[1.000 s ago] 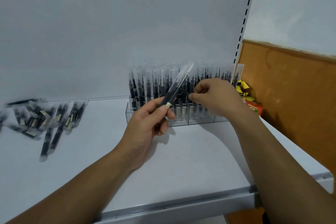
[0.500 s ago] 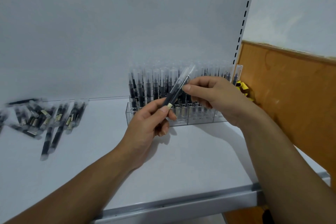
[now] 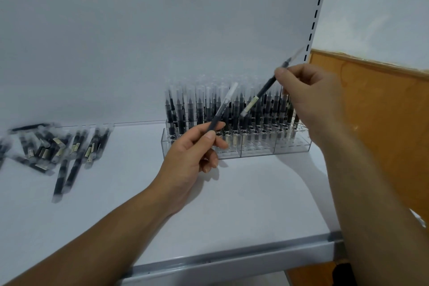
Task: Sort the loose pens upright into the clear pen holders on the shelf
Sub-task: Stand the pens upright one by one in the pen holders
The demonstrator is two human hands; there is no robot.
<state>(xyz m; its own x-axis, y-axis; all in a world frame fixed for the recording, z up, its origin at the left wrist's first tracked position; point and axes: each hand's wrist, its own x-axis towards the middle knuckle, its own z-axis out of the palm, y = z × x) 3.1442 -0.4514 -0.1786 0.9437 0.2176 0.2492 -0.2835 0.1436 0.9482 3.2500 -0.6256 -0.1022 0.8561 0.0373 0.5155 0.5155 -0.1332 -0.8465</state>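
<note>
Two pens held aslant just in front of the filled clear pen holders, one in each hand.

The left hand (image 3: 192, 153) pinches the first pen (image 3: 224, 107) by its dark lower barrel between thumb and curled fingers, clear cap pointing up and right; the right hand (image 3: 308, 95) grips the second pen (image 3: 262, 90) near its upper end, its pale tip slanting down-left over the standing pens (image 3: 190, 109). These fill the pen holders (image 3: 290, 146), which sit against the back panel (image 3: 116, 53) near the slotted upright (image 3: 316, 11). The loose pens (image 3: 60, 148) lie heaped well apart at the left. Bare white shelf (image 3: 243, 204) spreads from the holders to the metal front lip (image 3: 232, 260); a wooden board (image 3: 383, 111) closes the right side.
</note>
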